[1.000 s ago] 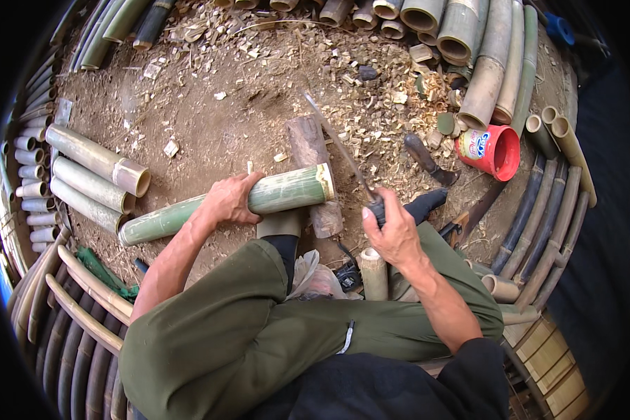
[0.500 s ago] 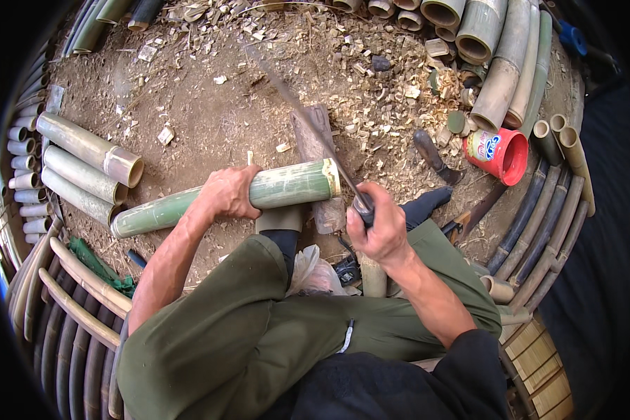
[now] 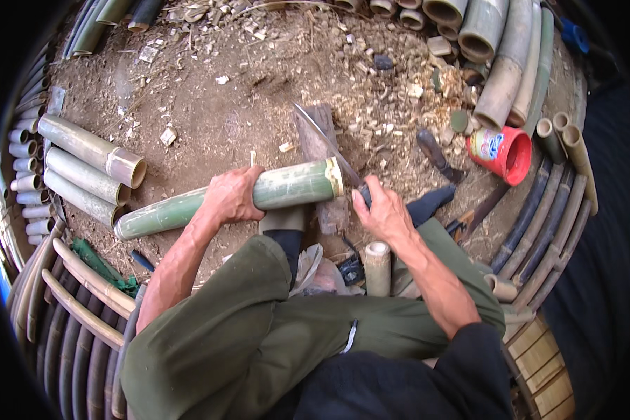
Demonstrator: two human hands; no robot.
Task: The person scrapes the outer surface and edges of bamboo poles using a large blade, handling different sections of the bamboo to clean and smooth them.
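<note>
A thick green bamboo tube lies slantwise in front of me, its pale-rimmed right end raised over a worn wooden block. My left hand is wrapped round the tube from above, near its middle. In my right hand is the dark handle of a long-bladed knife. Its blade slants up and to the left, passing close by the tube's right end; whether it touches the rim I cannot tell.
Cut bamboo tubes lie at the left and top right. A red tub rests on its side at right, near a second dark-handled blade. A short bamboo piece stands by my legs. Wood chips litter the dirt floor.
The knife's blade has come down and appears shorter, its tip nearer the wooden block. My right hand has shifted slightly right and turned. My left hand and the tube have barely moved.
</note>
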